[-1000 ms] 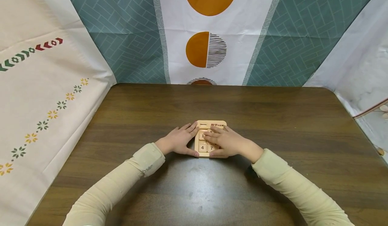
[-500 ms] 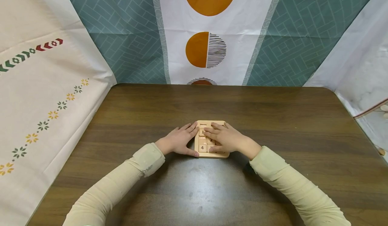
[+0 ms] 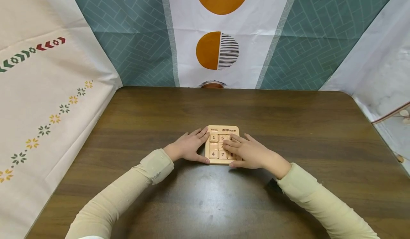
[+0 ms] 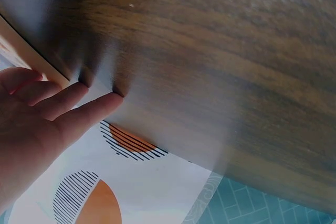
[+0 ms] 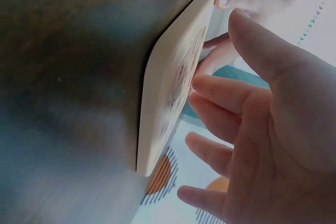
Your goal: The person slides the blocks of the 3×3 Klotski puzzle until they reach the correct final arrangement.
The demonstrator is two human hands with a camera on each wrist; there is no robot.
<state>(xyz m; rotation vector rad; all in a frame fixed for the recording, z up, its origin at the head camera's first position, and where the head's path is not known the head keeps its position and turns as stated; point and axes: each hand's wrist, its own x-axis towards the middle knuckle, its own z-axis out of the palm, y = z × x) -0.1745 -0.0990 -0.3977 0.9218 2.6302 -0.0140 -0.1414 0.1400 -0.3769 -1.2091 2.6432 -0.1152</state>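
Observation:
A light wooden number slide puzzle (image 3: 213, 146) lies flat on the table. Its top row reads 1, 5, 3, and its bottom row 4, 7, 6. An uncovered gap shows at the left of the middle row, with a 2 partly hidden beside it. Along the left edge of the board my left hand (image 3: 191, 148) rests with fingers extended, thumb at the near-left corner. My right hand (image 3: 253, 152) spreads over the board's right side, hiding the middle row's right end. In the right wrist view those fingers (image 5: 220, 90) are loosely bent near the tiles; contact is unclear.
The dark wooden table (image 3: 160, 110) extends around the board on all sides. A patterned teal and white cloth (image 3: 137, 53) hangs behind its far edge. White cloth with embroidered-looking motifs (image 3: 54, 118) borders the left side.
The tile 1 has slid up into the top-left corner, leaving the gap below it. My right hand has shifted right, uncovering more tiles. My left hand has stayed at the board's left edge.

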